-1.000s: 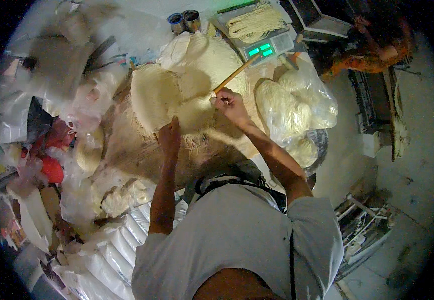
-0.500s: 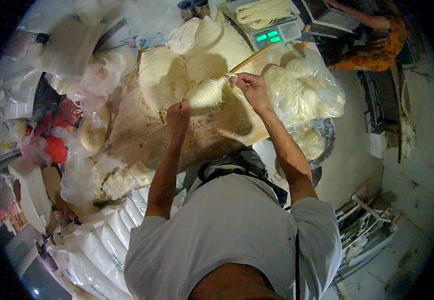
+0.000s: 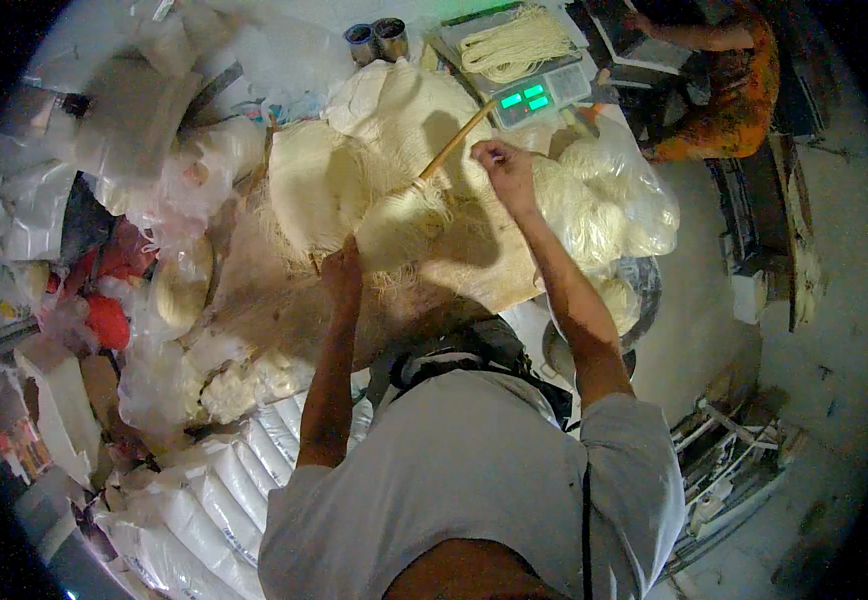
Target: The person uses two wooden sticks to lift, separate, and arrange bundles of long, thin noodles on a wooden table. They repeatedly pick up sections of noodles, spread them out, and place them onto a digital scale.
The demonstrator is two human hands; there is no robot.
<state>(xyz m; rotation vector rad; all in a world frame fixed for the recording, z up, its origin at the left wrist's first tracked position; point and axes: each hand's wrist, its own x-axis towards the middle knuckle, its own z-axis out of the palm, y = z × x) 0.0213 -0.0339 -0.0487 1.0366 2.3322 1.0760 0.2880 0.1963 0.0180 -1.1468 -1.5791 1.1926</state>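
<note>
A bundle of thin, pale strands (image 3: 404,228) is stretched out along a wooden stick (image 3: 457,142) above the near side of a cluttered work surface (image 3: 374,308), in front of broad heaps of similar strands (image 3: 316,190). The bundle looks light and soft, limp across its middle and likely to fray where loose ends hang, while the stick appears stiff and smooth enough to slip through a slack grip. The gathered end and the bare stick seem the surest places to take hold; a pinch on a few strands could break or tangle them.

The left hand (image 3: 342,268) is closed on the near end of the bundle; whether stick or strands alone fill the fist is hidden. The right hand (image 3: 506,172), partly open with fingers loosely bent, hovers to the right of the stick, apart from it, no strand visible in its grasp. Beyond, a coil of strands (image 3: 514,45) rests on a scale (image 3: 569,82) with a green-lit display, and clear plastic bags (image 3: 634,190) of strands sit to the right.
</note>
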